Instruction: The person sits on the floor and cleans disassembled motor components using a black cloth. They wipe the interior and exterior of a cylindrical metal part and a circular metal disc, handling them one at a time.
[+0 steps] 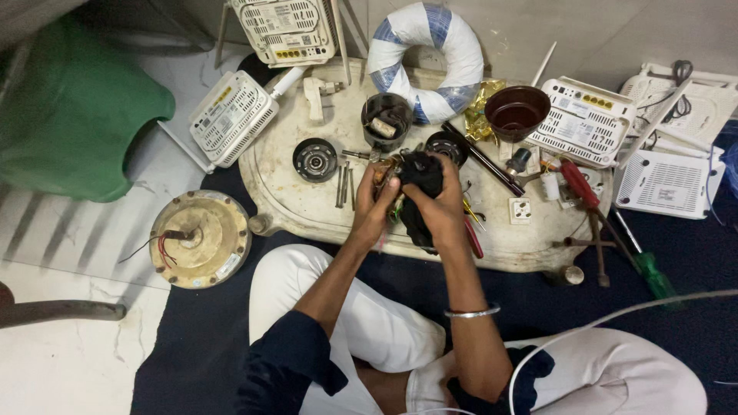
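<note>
Black motor part [419,180] gripped tight by both left hand [374,201] and right hand [440,201], fingers curled around it, just above white tray [284,192], near brown bowl [516,112].

Tray crowded in the middle and on the right, open at front-left.
Bare patch on white tray [280,192] left of left hand [374,206], between black round part [315,159] and tray rim. Loose bolts [344,184] lie just beside that hand. Right of right hand [437,206]: screwdriver [483,161], socket [520,210], red-handled tool [578,183] block the way.
</note>
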